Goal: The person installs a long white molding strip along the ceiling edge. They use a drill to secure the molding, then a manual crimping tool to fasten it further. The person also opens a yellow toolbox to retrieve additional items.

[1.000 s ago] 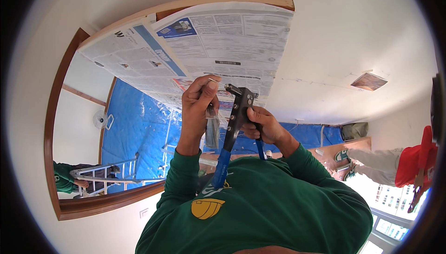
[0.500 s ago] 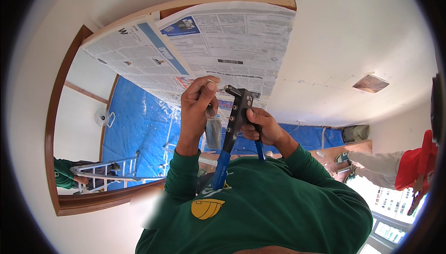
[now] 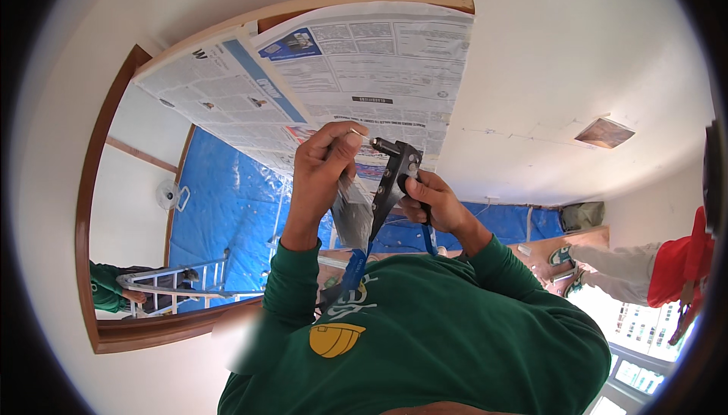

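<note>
In front of the chest [image 3: 447, 316], the right hand [image 3: 437, 204] grips the black riveter [image 3: 394, 180] and the left hand [image 3: 318, 168] pinches a thin pin [image 3: 365, 137] near its nose [image 3: 385, 146], while the clear packet [image 3: 353, 214] held there now hangs further right, partly hiding the blue handle [image 3: 353, 272], its contents indistinct.

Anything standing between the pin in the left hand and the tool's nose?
Nothing visible: the pin points from the left hand toward the nose; whether they touch is too small to tell. The plastic bag hangs below that line.
</note>
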Demonstrator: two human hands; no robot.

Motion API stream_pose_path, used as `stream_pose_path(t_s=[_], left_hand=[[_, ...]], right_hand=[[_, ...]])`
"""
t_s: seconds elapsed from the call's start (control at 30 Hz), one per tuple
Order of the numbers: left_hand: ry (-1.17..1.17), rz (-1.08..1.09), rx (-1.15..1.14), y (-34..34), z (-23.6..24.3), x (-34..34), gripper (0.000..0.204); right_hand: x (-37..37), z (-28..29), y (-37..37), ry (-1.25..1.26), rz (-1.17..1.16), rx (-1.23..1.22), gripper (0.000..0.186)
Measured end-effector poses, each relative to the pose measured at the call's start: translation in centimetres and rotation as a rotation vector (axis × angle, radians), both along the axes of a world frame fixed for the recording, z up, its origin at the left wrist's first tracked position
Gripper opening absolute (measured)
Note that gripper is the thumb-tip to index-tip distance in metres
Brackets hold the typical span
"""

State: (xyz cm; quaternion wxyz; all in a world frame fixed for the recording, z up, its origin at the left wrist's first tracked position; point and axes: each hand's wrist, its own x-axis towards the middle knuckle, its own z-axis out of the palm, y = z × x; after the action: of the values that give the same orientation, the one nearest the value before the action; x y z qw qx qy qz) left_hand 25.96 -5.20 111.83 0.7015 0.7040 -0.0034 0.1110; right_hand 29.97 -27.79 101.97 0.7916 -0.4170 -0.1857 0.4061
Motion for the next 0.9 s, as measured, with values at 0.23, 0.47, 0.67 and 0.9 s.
stream_pose_path(t_s=[0.23,0.47,0.67,0.9], left_hand=[[-0.151,0.012,-0.356,-2.8,-0.6,-0.3,0.020],[0.327,-0.129,0.560,-1.2,1.2,-3.5,0.023],[0.133,-0.164,0.693,-3.7,0.4,-4.3,0.018],[0.077,-0.182,0.733,-4.7,0.4,-3.9,0.017]], right_hand=[[-0.8,-0.9,-1.4,-0.110,0.060,-0.023,0.049],[-1.1,0.1,-0.9,0.073,-0.397,0.094,0.050],[-1.5,2.1,1.6,0.088,-0.549,-0.053,0.040],[-1.8,3.8,2.0,0.140,-0.582,-0.100,0.039]])
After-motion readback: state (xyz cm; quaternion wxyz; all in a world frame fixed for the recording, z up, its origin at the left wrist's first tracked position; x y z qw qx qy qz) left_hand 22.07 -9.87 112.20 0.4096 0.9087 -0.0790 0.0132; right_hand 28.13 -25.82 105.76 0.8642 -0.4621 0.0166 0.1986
